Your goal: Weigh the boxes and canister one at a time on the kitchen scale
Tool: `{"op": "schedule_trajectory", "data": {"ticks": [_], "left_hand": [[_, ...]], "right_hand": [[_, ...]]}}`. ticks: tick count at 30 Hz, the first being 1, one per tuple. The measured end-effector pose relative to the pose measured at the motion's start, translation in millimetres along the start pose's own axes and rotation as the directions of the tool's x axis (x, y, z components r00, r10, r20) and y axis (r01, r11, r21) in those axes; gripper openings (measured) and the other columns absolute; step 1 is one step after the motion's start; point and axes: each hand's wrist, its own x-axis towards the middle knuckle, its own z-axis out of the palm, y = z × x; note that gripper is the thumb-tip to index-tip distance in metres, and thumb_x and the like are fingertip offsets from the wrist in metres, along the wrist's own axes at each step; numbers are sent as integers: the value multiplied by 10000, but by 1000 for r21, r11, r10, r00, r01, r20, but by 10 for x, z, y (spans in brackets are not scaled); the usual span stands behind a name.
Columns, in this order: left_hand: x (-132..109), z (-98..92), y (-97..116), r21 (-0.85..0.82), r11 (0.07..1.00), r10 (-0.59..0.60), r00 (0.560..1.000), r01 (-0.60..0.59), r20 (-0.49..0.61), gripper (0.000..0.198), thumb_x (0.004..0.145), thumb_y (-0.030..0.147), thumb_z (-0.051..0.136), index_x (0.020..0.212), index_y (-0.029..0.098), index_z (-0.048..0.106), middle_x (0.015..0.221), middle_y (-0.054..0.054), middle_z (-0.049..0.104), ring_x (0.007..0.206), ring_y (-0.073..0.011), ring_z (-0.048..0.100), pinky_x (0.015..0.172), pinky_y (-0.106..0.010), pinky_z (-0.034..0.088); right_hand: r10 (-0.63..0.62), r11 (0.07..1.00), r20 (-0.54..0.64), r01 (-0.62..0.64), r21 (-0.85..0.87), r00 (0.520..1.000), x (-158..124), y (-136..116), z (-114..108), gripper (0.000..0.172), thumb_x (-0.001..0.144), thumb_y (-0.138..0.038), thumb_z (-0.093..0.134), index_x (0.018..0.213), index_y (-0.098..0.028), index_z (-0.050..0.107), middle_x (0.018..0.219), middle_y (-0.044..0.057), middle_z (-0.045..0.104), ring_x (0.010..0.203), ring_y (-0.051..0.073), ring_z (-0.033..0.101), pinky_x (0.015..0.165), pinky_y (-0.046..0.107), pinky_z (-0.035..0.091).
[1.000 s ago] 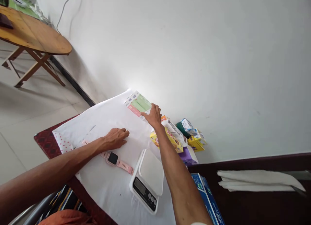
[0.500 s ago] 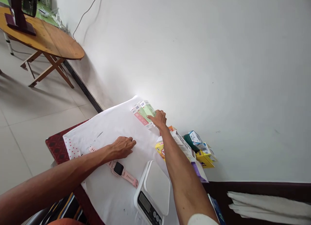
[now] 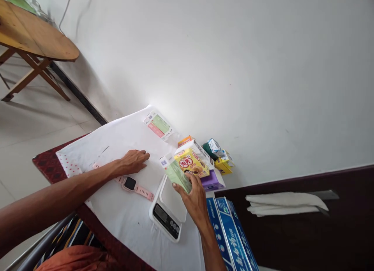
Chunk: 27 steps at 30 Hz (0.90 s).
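My right hand (image 3: 193,199) is closed on a flat green box (image 3: 175,173) and holds it just above the white kitchen scale (image 3: 168,208). My left hand (image 3: 133,162) lies flat on the white cloth (image 3: 117,142), fingers stretched out and holding nothing. A pink smartwatch (image 3: 133,184) lies just in front of the left hand. Two more flat boxes, green and pink (image 3: 157,126), remain at the far edge of the cloth near the wall.
A pile of small cartons, with a yellow box (image 3: 191,165) in front, a purple one (image 3: 214,180) and others (image 3: 220,157), sits by the wall. Blue boxes (image 3: 229,232) lie at the right of the scale. Folded white cloths (image 3: 286,204) rest on a dark surface. A wooden folding table (image 3: 32,41) stands far left.
My right hand has taken a green box from the stack at the far edge and drawn it back over the scale. My left hand has stayed flat on the cloth.
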Motion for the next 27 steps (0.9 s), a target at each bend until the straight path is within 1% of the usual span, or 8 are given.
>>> {"op": "schedule_trajectory", "data": {"ticks": [3, 6, 9, 14, 18, 21, 24, 27], "left_hand": [[-8, -7, -3, -7, 1000, 0, 1000, 0, -14, 224, 961, 269, 514, 1151, 193, 605, 1183, -105, 687, 973, -267, 695, 769, -361, 483], [-11, -18, -4, -13, 1000, -10, 1000, 9, -19, 223, 963, 290, 512, 1142, 197, 607, 1186, -96, 690, 949, -258, 695, 758, -357, 469], [-10, -33, -1, -25, 999, -21, 999, 20, -28, 229, 965, 316, 499, 1134, 210, 610, 1109, -75, 701, 902, -239, 693, 746, -342, 456], [5, -59, 1, -19, 999, -38, 999, 38, -15, 237, 955, 347, 483, 1114, 223, 607, 980, -48, 693, 843, -223, 677, 719, -325, 438], [21, -73, -4, -34, 999, -35, 999, 34, -15, 239, 937, 352, 472, 1089, 223, 603, 947, -42, 688, 814, -220, 660, 684, -319, 422], [25, -81, -7, -38, 999, -23, 1000, 22, -14, 260, 933, 363, 450, 1089, 219, 599, 952, -42, 686, 790, -214, 649, 663, -314, 408], [24, -87, -3, -42, 999, -26, 1000, 26, -14, 278, 924, 380, 444, 1088, 219, 601, 958, -43, 685, 784, -216, 648, 664, -314, 409], [21, -96, 9, -32, 999, -24, 1000, 24, -9, 283, 921, 384, 439, 1084, 218, 600, 953, -46, 684, 798, -220, 651, 669, -313, 407]], "right_hand": [[60, 998, -13, -60, -35, 998, -449, 47, -88, 469, 849, -496, 690, 1199, -193, 618, 1149, 107, 658, 1109, 302, 621, 962, 452, 506], [87, 994, -44, -89, -61, 995, -702, 32, -73, 430, 850, -440, 703, 1199, -202, 619, 1127, 98, 655, 1100, 299, 626, 950, 448, 524], [114, 992, -58, -117, -50, 992, -810, 6, -6, 463, 859, -416, 701, 1255, -202, 592, 1174, 111, 652, 1146, 307, 620, 970, 466, 527], [139, 987, -42, -142, -77, 989, -908, -18, 50, 689, 872, -460, 699, 1464, -199, 464, 1348, 149, 618, 1266, 353, 565, 1014, 536, 497], [208, 978, -71, -210, -16, 976, -1026, -1, 54, 572, 931, -503, 620, 1410, -204, 527, 1278, 142, 650, 1206, 336, 607, 988, 514, 509], [265, 964, -116, -259, 65, 957, -1150, 19, 38, 587, 930, -582, 597, 1376, -202, 558, 1257, 142, 653, 1177, 331, 617, 983, 508, 509], [396, 913, -182, -363, 189, 900, -1327, 62, -19, 646, 898, -639, 610, 1378, -210, 567, 1304, 148, 638, 1189, 339, 611, 908, 467, 551], [559, 824, -260, -494, 277, 787, -1563, 157, -108, 731, 853, -682, 639, 1400, -204, 556, 1396, 164, 597, 1249, 367, 575, 814, 426, 579]]}}
